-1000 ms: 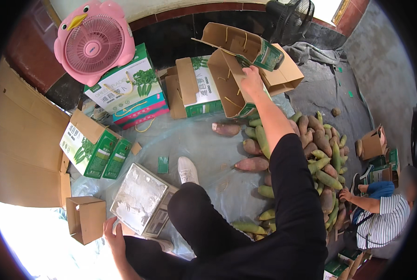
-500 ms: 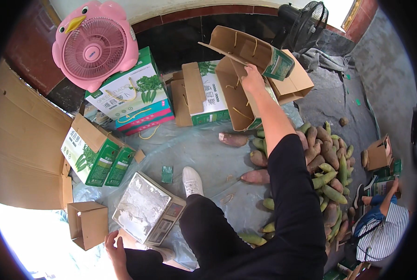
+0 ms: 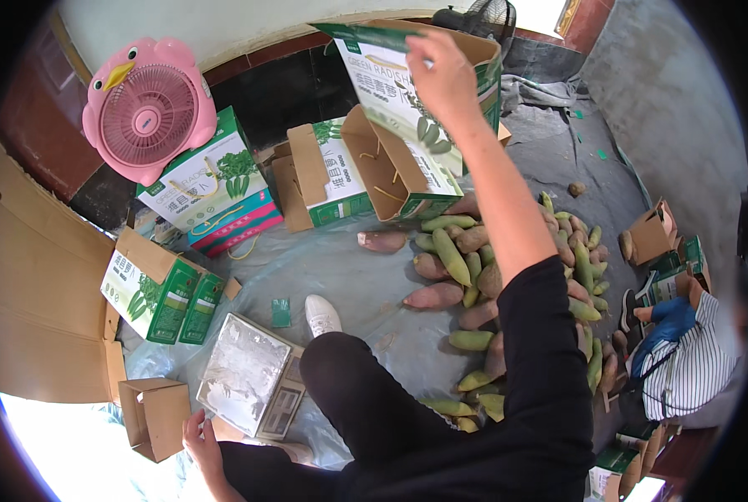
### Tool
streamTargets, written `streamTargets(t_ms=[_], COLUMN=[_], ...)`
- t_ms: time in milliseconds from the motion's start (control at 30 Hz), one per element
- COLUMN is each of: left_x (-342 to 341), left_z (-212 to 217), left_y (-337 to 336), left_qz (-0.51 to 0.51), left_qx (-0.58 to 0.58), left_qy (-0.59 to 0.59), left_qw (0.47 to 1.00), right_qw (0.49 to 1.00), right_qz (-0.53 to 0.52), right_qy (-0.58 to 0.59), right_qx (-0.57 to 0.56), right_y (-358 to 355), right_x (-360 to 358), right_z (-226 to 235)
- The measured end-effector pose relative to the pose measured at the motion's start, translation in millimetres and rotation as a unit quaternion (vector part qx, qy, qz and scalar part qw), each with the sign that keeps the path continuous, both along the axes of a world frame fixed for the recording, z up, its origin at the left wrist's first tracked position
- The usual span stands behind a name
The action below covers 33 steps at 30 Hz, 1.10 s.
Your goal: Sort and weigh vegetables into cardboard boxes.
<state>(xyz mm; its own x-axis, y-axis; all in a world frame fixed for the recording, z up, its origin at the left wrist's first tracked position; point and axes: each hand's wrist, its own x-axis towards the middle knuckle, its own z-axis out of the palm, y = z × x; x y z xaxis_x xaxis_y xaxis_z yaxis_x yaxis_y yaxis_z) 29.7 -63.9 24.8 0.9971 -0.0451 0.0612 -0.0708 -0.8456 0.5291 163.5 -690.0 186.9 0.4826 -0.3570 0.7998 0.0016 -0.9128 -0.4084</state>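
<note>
My right hand is raised at the top, closed on the upper part of a green-and-white cardboard carton. The carton hangs tilted, its printed vegetable side toward me; exactly where the fingers grip is hard to make out. Below it stands an open-topped carton with yellow cord handles, close beside another open carton. My left hand rests low by my knee, loosely open and holding nothing. It is between a small open brown box and a flat scale with a whitish, worn plate.
Green and reddish radishes lie heaped on plastic sheeting at the right. A pink bird-shaped fan stands on stacked cartons. Two green-and-white cartons stand left. A person in a striped shirt is at far right, near more boxes.
My right hand has lifted the carton up from the group at the back and turned it, so its printed side now shows. My view has shifted slightly; the left hand stays low.
</note>
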Motion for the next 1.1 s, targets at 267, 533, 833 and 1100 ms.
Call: streamTargets(t_ms=[267,533,833,1100], left_x=[-2.4,-7.4,-5.9,-17.4], left_z=[-9.0,-10.9,27.9,124.6], left_y=[11.1,29.5,71.1,-8.1], left_qz=[-0.011,-0.02,0.01,-0.13], left_qx=[-0.099,-0.207,-0.159,0.301], left_qy=[-0.005,-0.014,-0.165,-0.309], left_qw=[0.995,0.978,0.973,0.893], right_qw=[0.969,0.886,0.845,0.71], right_qz=[0.199,0.367,0.488,0.644], right_qy=[0.055,0.111,0.019,0.064], right_qx=[0.136,0.26,0.219,0.278], right_y=[29.2,132.1,225.7,303.4], right_x=[-62.7,-41.4,-39.1,-34.7], right_z=[72.0,56.2,114.0,138.5])
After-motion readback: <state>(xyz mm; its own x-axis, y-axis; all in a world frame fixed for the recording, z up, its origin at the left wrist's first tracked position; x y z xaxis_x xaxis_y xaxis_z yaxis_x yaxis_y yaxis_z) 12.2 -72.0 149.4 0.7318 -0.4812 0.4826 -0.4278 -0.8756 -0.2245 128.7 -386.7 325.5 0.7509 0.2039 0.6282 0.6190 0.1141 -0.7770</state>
